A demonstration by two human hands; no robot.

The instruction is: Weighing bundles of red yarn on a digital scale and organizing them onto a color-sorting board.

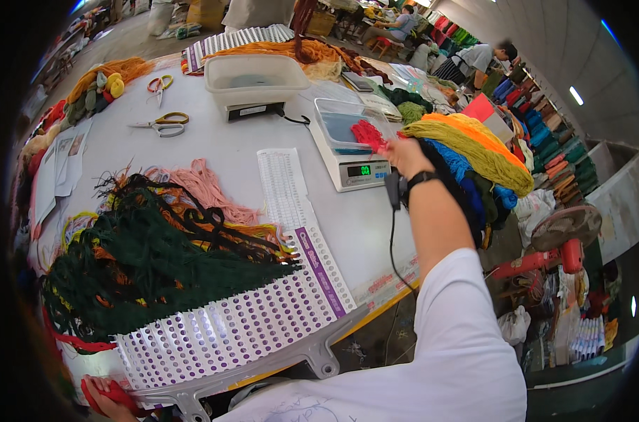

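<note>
Down at the near left edge, the left hand [107,398] is curled around a clump of red yarn [115,394], fingers pressed together on it, right beside the grey metal frame [263,366] that carries a white perforated card with purple dots [242,320]. That card overhangs the near edge of the white table [228,141]. Dark green yarn strands [158,271] fan out from its holes to the left, with pink yarn loops [207,186] lying just beyond — the near left of the table is crowded.

Further out on the right, the right hand [404,156] reaches over the table's right edge, a black band at the wrist and a dark cable hanging below. Its fingers pinch a small tuft of red yarn [369,133], held just over the clear plastic tray [340,119] on the white digital scale [351,165]. Hanks of yellow, orange and blue yarn [474,151] are piled just right of the hand — tight there.

The middle of the table is open. Farther left lie yellow-handled scissors [163,124]. Beyond them stands a white plastic tub [256,77] on a second scale.
</note>
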